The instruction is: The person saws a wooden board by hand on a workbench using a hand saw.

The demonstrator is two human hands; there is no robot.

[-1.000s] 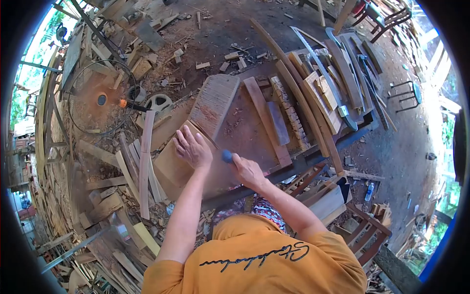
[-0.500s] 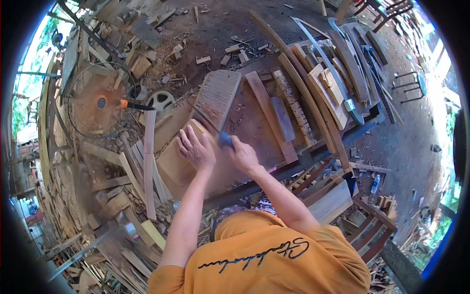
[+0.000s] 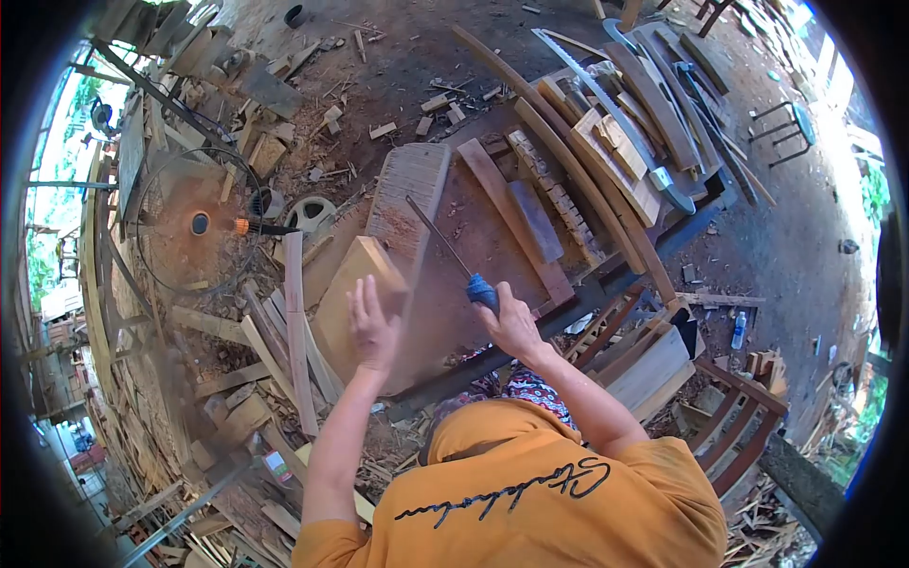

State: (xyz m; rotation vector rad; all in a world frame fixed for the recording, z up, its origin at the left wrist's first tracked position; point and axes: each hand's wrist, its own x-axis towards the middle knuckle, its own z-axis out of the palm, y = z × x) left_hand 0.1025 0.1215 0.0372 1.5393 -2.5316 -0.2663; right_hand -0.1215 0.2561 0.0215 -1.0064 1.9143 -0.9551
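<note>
My right hand [image 3: 511, 324] is wrapped round the blue handle of a long, thin file [image 3: 441, 237], whose dark metal shaft points up and to the left over the bench [image 3: 454, 312]. My left hand [image 3: 372, 327] is open, its fingers spread, overlapping the near side of a pale wooden block [image 3: 367, 270]. Just beyond the block lies a thick grey-brown board [image 3: 417, 180] with reddish sawdust on its near part. A gap of bench top separates the file's shaft from the block.
On the left a round fan [image 3: 199, 223] stands among wood scraps. To the right, a dark plank [image 3: 516, 218], curved wooden pieces [image 3: 587, 189] and a saw [image 3: 606, 99] lie on the bench. Offcuts litter the floor, and a stool [image 3: 791, 131] stands far right.
My right hand has drawn the file away from the block, right and toward me. My left hand has lifted off the block's top and shifted nearer. The camera view has shifted slightly.
</note>
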